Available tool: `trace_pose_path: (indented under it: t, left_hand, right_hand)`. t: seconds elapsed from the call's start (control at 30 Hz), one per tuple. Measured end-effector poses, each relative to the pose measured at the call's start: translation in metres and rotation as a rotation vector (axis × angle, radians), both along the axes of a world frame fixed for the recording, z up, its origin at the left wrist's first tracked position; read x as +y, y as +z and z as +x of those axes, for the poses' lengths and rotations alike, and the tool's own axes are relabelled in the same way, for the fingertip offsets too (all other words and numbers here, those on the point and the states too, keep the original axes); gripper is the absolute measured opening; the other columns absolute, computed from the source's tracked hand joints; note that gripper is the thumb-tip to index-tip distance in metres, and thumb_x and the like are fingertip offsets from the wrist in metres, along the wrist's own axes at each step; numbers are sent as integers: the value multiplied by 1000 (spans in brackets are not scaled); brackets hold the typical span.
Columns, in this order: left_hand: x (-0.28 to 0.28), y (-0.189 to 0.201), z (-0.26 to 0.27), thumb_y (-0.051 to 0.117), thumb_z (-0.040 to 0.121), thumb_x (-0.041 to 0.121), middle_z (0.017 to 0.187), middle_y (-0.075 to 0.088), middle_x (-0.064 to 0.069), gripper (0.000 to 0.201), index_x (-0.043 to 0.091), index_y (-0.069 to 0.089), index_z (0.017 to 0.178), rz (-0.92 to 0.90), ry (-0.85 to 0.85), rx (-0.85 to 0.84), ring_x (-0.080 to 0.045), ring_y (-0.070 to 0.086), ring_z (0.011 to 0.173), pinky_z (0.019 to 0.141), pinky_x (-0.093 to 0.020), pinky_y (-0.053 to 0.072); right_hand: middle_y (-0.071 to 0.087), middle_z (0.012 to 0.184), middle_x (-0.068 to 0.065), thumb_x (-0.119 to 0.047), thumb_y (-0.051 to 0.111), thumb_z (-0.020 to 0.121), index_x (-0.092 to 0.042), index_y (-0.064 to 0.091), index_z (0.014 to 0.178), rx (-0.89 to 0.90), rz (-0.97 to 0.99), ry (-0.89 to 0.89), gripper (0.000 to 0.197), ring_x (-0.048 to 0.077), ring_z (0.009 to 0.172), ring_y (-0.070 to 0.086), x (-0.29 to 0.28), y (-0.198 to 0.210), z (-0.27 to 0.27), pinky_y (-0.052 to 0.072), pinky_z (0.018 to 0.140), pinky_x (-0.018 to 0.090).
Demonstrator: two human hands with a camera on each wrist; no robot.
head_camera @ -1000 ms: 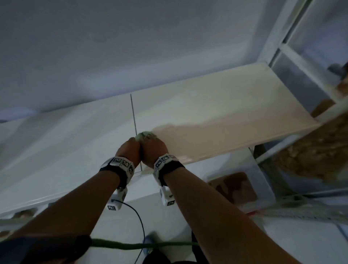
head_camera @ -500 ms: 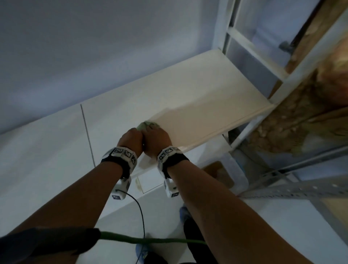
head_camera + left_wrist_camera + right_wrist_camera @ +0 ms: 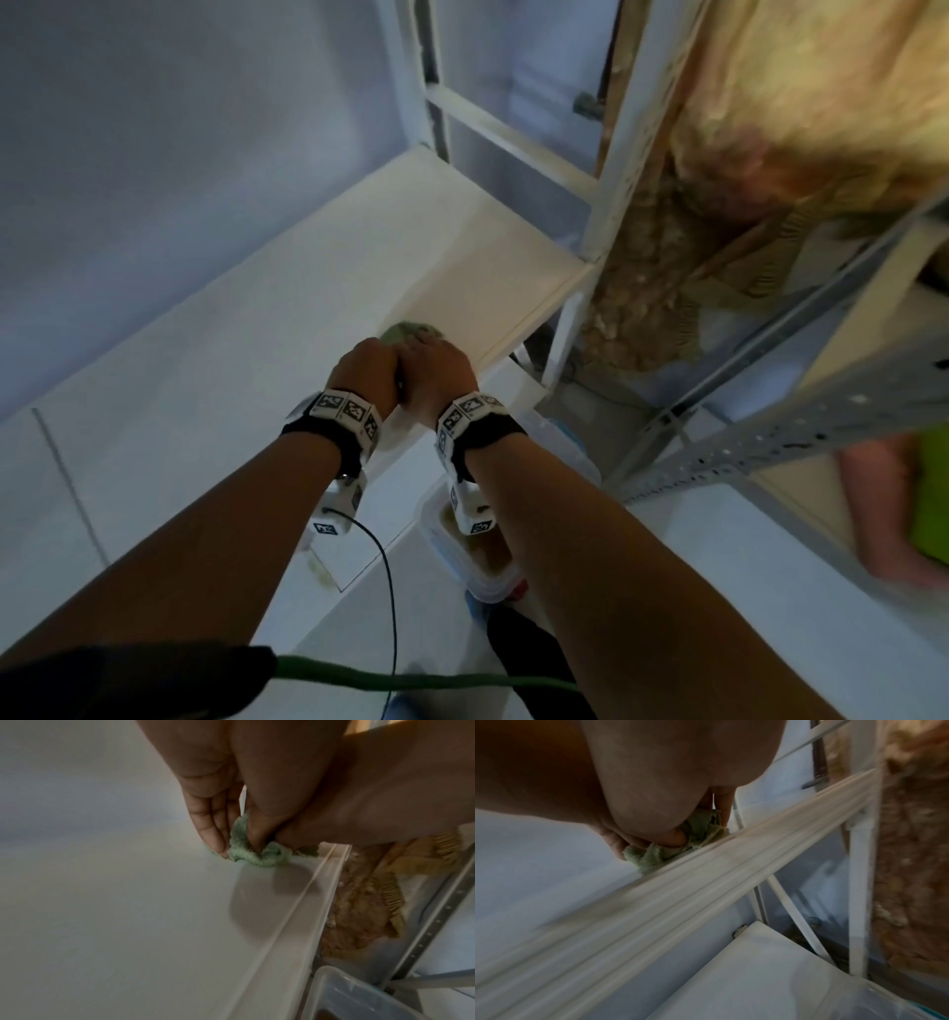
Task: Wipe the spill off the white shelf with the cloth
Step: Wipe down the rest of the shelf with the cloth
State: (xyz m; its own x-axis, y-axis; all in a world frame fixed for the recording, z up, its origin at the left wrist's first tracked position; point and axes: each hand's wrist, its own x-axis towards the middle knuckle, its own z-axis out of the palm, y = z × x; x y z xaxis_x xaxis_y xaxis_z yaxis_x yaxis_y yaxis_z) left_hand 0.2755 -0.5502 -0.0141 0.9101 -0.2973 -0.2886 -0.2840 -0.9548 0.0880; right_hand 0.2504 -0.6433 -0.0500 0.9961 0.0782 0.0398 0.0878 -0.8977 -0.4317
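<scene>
The green cloth (image 3: 409,330) lies bunched on the white shelf (image 3: 452,257), close to its front edge. Both hands press on it side by side. My left hand (image 3: 365,369) pinches the cloth (image 3: 259,856) between its thumb and nearly straight fingers (image 3: 212,829). My right hand (image 3: 437,367) grips the cloth (image 3: 700,833) with its thumb dug into the folds and its fingers curled over the top. In the left wrist view a greyer rounded patch (image 3: 259,902) lies beside the cloth. I cannot tell if it is wet or a shadow.
The shelf's ribbed front lip (image 3: 706,882) runs right beside the cloth. A white upright post (image 3: 613,154) closes the shelf's right end, with shaggy beige fabric (image 3: 770,154) behind it. Below stand a clear plastic bin (image 3: 477,560) and a grey perforated rail (image 3: 770,444).
Both hands have slid the cloth to the right along the shelf, away from the panel seam and toward the white post. Both hands still hold the cloth as before.
</scene>
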Motion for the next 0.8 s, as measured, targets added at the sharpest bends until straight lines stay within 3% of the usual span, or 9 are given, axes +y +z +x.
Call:
trace_pose_path:
  t: [0.13, 0.27, 0.5, 0.67, 0.8]
  left_hand:
    - [-41, -3, 17, 49, 89, 8, 101, 61, -20, 17, -2, 63, 90, 2, -126, -13, -37, 63, 90, 81, -41, 53]
    - [-80, -6, 37, 43, 93, 11, 105, 59, -20, 23, -4, 62, 95, -45, -191, -18, -37, 62, 94, 83, -40, 51]
    - [-125, -7, 65, 41, 94, 7, 109, 60, -24, 25, -8, 60, 99, -109, -174, -31, -40, 61, 98, 85, -42, 49]
    - [-139, -12, 94, 42, 91, 4, 106, 63, -27, 24, -9, 63, 93, -122, -210, -40, -41, 63, 95, 82, -41, 49]
    - [-149, -11, 116, 42, 92, 3, 105, 64, -30, 25, -12, 62, 95, -134, -217, -65, -42, 63, 97, 82, -41, 49]
  right_hand:
    - [65, 125, 2, -18, 57, 90, -18, 65, 116, -17, 0, -115, 28, 20, 127, 53, -37, -5, 8, 42, 104, 32]
    - [61, 130, 4, -19, 54, 90, -17, 61, 122, 8, -14, -183, 33, 23, 128, 51, -74, -11, 22, 43, 102, 33]
    - [63, 125, 5, -19, 53, 91, -15, 63, 119, -22, -9, -289, 30, 23, 124, 53, -111, -18, 50, 43, 102, 32]
    - [68, 114, 4, -14, 51, 93, -16, 64, 114, -3, 28, -338, 26, 21, 108, 64, -125, -14, 81, 51, 86, 30]
    - [67, 116, 5, -13, 47, 93, -14, 64, 115, 22, 49, -337, 27, 23, 107, 65, -133, -9, 105, 51, 86, 33]
